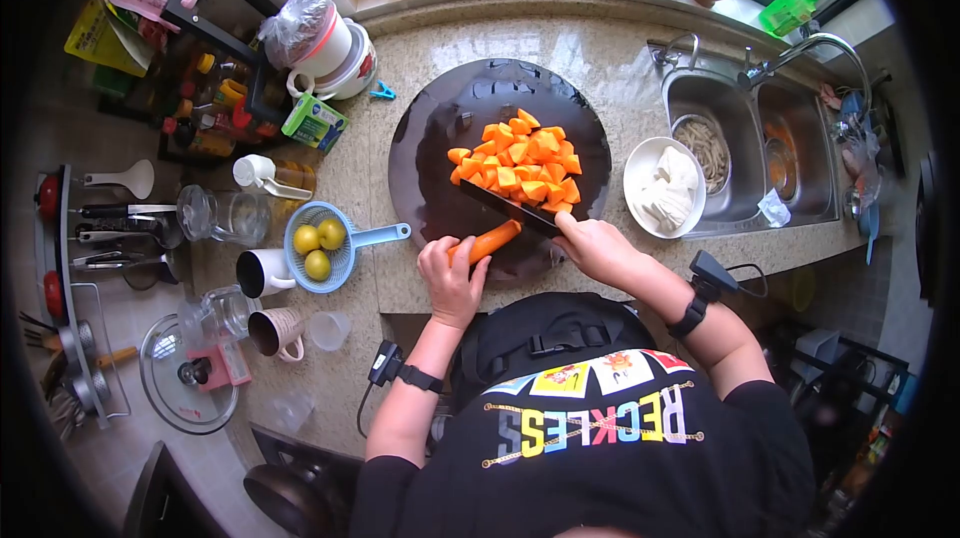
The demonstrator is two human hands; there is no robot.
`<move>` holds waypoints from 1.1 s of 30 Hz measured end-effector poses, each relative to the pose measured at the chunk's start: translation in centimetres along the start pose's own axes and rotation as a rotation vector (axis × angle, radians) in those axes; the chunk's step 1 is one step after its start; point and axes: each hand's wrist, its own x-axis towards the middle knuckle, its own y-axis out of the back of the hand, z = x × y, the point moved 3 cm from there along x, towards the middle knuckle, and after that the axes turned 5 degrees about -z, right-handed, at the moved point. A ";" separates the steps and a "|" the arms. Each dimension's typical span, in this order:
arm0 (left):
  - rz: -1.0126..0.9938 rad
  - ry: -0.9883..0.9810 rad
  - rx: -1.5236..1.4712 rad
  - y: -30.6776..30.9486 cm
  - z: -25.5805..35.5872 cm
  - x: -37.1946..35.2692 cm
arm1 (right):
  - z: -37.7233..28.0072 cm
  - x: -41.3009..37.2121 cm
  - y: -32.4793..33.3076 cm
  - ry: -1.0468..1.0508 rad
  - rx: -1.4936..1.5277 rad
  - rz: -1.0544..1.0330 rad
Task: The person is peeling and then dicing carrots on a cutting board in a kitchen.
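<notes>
A round dark cutting board (pixel 425 138) lies on the counter, wet in places. My left hand (pixel 450 278) has its fingers closed over a peeled carrot piece (pixel 495 238) near the board's front edge. In my right hand (pixel 597 250) is the handle of a dark-bladed kitchen knife (pixel 508 206). Its blade points to the upper left, between the carrot and a heap of orange carrot chunks (pixel 520 160). The heap covers the middle of the board, just beyond the blade.
Right of the board stands a white bowl (pixel 640 178) with pale food, beside the double sink (pixel 735 98). On the left are a blue strainer (pixel 345 263) holding yellow-green fruits, a white mug (pixel 262 273), a patterned mug (pixel 272 333) and a green box (pixel 314 121).
</notes>
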 end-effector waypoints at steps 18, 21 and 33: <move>-0.087 0.045 -0.150 -1.5 -1.3 -1.5 | -2.3 0.9 1.3 -0.009 -0.062 -0.230; -0.095 0.044 -0.151 -1.5 -1.4 -1.5 | -3.3 3.3 -1.2 -0.077 -0.094 -0.209; -0.022 0.009 -0.120 -1.6 -1.8 2.1 | -0.7 3.2 -0.8 -0.016 -0.038 0.060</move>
